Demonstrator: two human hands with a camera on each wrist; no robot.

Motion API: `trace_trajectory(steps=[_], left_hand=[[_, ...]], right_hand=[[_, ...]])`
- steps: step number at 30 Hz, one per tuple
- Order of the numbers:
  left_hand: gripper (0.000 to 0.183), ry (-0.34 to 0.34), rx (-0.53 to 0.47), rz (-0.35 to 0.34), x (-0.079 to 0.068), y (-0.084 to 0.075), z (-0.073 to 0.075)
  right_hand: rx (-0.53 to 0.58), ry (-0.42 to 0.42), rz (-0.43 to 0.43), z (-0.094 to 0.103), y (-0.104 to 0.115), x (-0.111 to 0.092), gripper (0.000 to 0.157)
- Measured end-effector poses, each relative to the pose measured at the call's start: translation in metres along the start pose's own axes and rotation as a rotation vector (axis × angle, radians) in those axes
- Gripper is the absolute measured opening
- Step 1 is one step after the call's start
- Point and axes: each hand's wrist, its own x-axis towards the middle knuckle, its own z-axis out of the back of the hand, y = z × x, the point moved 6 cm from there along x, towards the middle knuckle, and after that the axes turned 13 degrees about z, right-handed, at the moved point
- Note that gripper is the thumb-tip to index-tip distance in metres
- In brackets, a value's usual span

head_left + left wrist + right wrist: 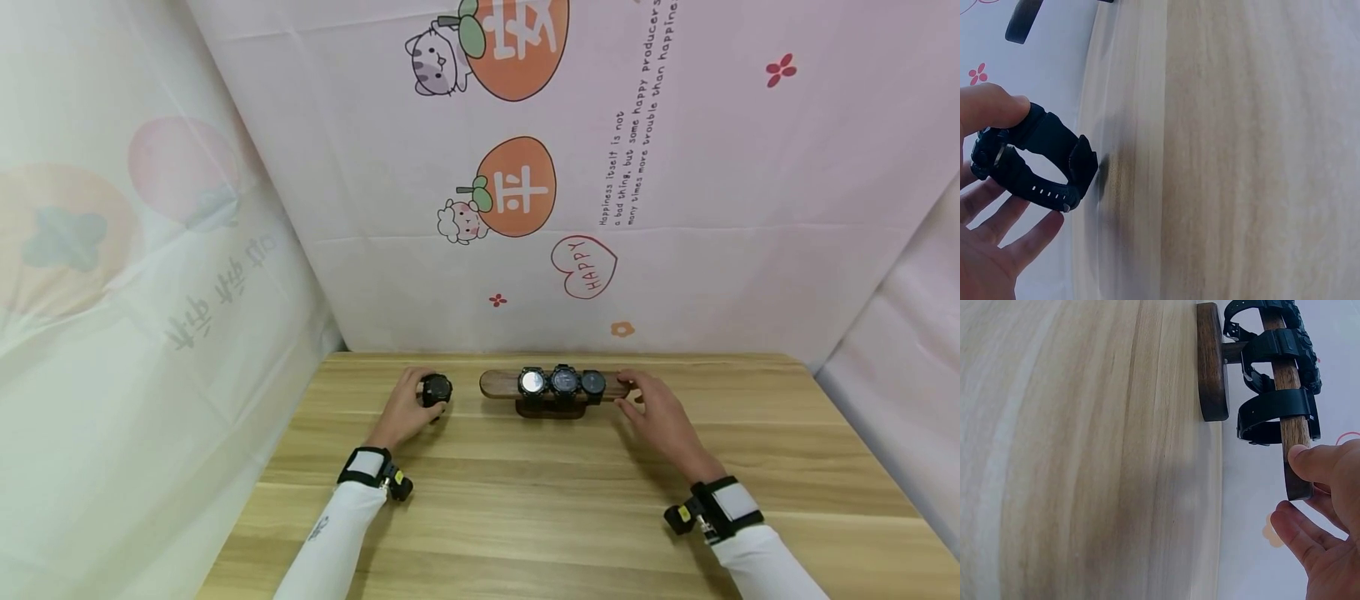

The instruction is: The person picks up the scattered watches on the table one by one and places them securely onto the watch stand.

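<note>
My left hand (403, 412) holds a black wristwatch (437, 390) by its case, thumb on one side and fingers on the other. In the left wrist view the strap of this wristwatch (1054, 139) forms a closed loop, its lower end close to the tabletop. At the other side, my right hand (662, 418) pinches the right end of a dark wooden watch stand (497, 384). Three black watches hang round its bar: one with a bright face (532, 382), a middle watch (565, 380) and a right-hand watch (593, 383) nearest my right fingers.
The stand's wooden base (1212, 369) rests on the wood-grain table (525, 517), near its back edge. A white printed cloth (712, 275) hangs behind the table, and more white cloth (112, 400) borders the left side.
</note>
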Motion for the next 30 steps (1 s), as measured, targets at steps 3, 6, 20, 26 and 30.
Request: trace_trajectory(steps=[3, 6, 20, 26, 30], left_hand=[[0.064, -0.002, 0.010, -0.005, -0.001, -0.001, 0.000], [0.064, 0.002, 0.010, -0.017, -0.002, -0.002, 0.000], [0.060, 0.023, -0.088, -0.124, -0.003, -0.014, -0.001], [0.060, 0.032, -0.090, -0.123, -0.004, -0.017, -0.001], [0.061, 0.030, -0.078, -0.134, -0.004, -0.017, -0.002]], right_hand=[[0.003, -0.003, 0.006, 0.000, 0.000, 0.001, 0.046], [0.004, -0.010, 0.015, 0.000, 0.001, 0.001, 0.046], [0.003, 0.011, 0.001, -0.002, -0.002, 0.000, 0.045], [-0.006, 0.003, -0.006, -0.001, -0.001, 0.000, 0.047], [-0.007, 0.000, -0.009, 0.000, 0.001, 0.000, 0.047]])
